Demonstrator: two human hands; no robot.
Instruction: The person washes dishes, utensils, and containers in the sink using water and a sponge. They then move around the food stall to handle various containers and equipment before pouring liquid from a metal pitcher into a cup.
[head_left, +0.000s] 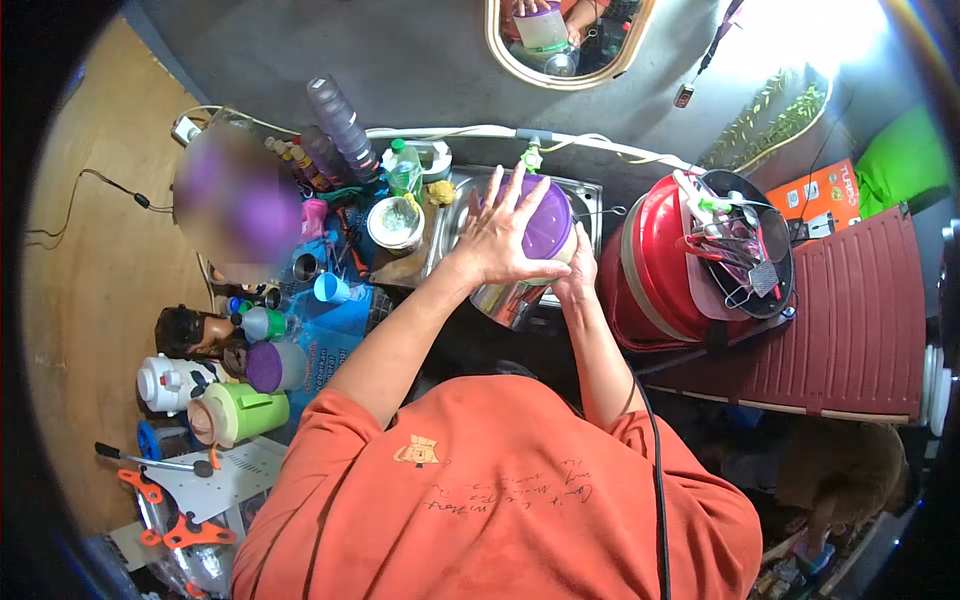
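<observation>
A round container with a purple lid is between my hands above the sink. My left hand lies across the lid with its fingers spread wide and its thumb stretched to the right. My right hand is curled against the container's right side; its fingers are partly hidden by the container. In the mirror, the container's body looks pale and see-through with a green band. Under my left wrist a shiny metal vessel shows in part, and its kind is unclear.
The steel sink has a tap behind it. Left stand a white tub, a green bottle and a blue cup. Right, a red bucket bears a black pan with utensils. An oval mirror hangs ahead.
</observation>
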